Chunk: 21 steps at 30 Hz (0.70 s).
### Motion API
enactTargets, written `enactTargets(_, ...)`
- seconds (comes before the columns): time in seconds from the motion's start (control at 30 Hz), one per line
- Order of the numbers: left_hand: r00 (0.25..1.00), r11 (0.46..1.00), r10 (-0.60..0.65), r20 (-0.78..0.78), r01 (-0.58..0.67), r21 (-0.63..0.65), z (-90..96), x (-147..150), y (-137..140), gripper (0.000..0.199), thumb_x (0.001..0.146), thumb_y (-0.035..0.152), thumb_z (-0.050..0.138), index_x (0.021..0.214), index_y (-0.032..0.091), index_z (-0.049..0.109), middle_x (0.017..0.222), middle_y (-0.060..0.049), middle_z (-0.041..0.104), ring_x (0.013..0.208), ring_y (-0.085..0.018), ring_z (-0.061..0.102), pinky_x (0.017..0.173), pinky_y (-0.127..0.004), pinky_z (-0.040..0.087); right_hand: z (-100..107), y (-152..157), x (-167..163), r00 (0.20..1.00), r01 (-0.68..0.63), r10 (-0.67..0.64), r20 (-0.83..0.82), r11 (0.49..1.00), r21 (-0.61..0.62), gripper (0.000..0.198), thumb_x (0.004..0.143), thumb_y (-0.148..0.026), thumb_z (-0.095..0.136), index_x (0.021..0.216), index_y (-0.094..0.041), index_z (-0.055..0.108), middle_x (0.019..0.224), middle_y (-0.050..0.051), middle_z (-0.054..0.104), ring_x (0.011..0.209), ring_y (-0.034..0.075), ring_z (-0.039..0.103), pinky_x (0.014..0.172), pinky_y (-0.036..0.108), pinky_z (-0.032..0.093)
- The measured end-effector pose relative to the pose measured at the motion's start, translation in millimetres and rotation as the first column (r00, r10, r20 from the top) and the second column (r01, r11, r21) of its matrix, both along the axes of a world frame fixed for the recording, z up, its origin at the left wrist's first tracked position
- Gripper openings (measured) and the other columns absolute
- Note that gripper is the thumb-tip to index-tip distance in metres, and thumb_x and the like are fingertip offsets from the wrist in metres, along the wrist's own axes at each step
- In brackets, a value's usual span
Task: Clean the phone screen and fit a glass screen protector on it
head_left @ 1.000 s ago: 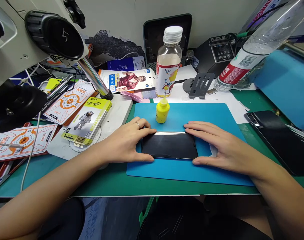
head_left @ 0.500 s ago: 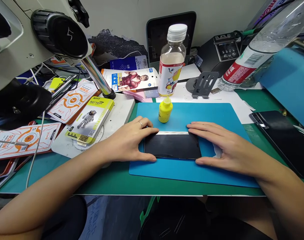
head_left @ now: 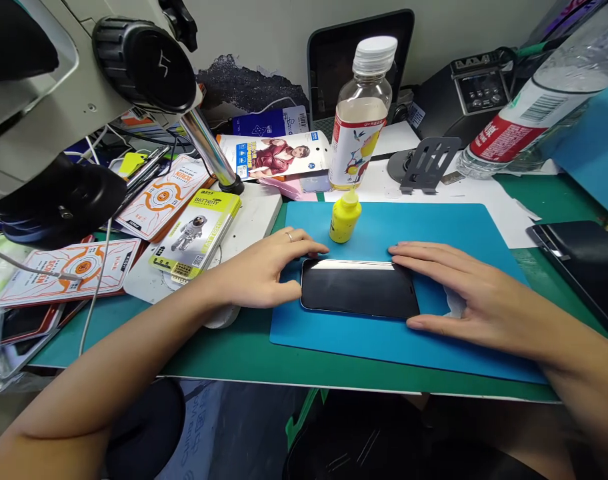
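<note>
A smartphone (head_left: 359,290) lies face up on a blue mat (head_left: 329,330), its dark screen catching a strip of white reflection along the far edge. Beside its left end is my left hand (head_left: 271,267), wearing a ring, with thumb and fingers apart; the index fingertip is near the far left corner. My right hand (head_left: 467,297) spans the phone's right end, fingers at the far edge and thumb at the near right corner. A crumpled white tissue (head_left: 455,303) is tucked under that palm. Just beyond the phone stands a small yellow bottle (head_left: 345,217).
A microscope (head_left: 144,63) rises at the left over screen boxes (head_left: 84,270) and a battery box (head_left: 197,230). Behind the mat are a drink bottle (head_left: 361,120) and a black phone stand (head_left: 427,167). Another dark phone (head_left: 584,267) lies at the right.
My left hand has loosened from the phone's left end, its thumb now off the near edge. My right hand stays at the right end. The whole view has shifted slightly.
</note>
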State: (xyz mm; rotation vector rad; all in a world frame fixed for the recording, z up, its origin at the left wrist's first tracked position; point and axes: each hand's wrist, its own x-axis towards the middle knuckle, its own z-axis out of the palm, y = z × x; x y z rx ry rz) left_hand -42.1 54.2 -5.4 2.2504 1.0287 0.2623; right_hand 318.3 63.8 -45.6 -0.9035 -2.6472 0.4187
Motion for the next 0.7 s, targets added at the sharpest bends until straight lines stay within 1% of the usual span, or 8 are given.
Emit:
enactTargets(0.13,0.999,0.999,-0.031,-0.018,0.032,0.031,0.3,0.0,-1.3,0.061,0.083,0.023,0.059,0.144,0.016,0.054,0.133,-0.010,0.062,0.126,-0.028,0.055,0.110,-0.044,0.048,1.4,-0.6,-1.0,1.000,-0.002,0.002,-0.001,1.000,0.009,0.077,0.086,-0.054,0.076,0.155,-0.030,0.050,0.154,0.010,0.060,0.137,0.038,0.060,0.108,0.058,0.056)
enactTargets(0.3,0.999,0.999,-0.022,-0.026,0.023,0.046,-1.3,0.9,-2.6,0.056,0.085,0.023,0.060,0.141,0.016,0.054,0.132,-0.010,0.061,0.126,-0.027,0.055,0.110,-0.042,0.048,2.1,-0.8,-2.8,1.000,0.013,-0.014,-0.017,1.000,-0.019,0.077,0.085,-0.054,0.077,0.154,-0.032,0.052,0.153,0.009,0.061,0.136,0.039,0.061,0.109,0.058,0.056)
enactTargets(0.37,1.000,0.998,-0.016,-0.018,0.017,0.057,-2.4,1.0,-3.0,0.053,0.085,0.022,0.060,0.138,0.018,0.053,0.131,-0.009,0.061,0.124,-0.027,0.056,0.108,-0.042,0.049,1.9,-0.8,-3.0,1.000,0.019,-0.019,-0.018,0.999,-0.031,0.078,0.084,-0.054,0.077,0.155,-0.032,0.052,0.154,0.009,0.061,0.136,0.039,0.061,0.109,0.059,0.055)
enactTargets(0.53,1.000,0.998,0.015,0.004,-0.015,0.069,-3.7,0.3,-4.6,0.041,0.084,0.022,0.062,0.124,0.021,0.052,0.123,-0.008,0.060,0.113,-0.026,0.058,0.097,-0.040,0.052,1.9,-1.1,-1.4,1.000,0.025,-0.025,-0.013,0.998,-0.053,0.077,0.084,-0.054,0.077,0.154,-0.032,0.053,0.153,0.009,0.061,0.137,0.040,0.060,0.110,0.060,0.054)
enactTargets(0.7,1.000,0.996,0.010,0.007,-0.011,0.087,-3.1,1.0,-5.8,0.037,0.082,0.020,0.063,0.117,0.021,0.051,0.119,-0.007,0.060,0.108,-0.024,0.058,0.095,-0.039,0.051,1.4,-1.0,-0.1,1.000,0.013,-0.014,-0.015,0.999,-0.041,0.077,0.084,-0.054,0.077,0.153,-0.030,0.054,0.153,0.010,0.061,0.136,0.040,0.060,0.110,0.060,0.055)
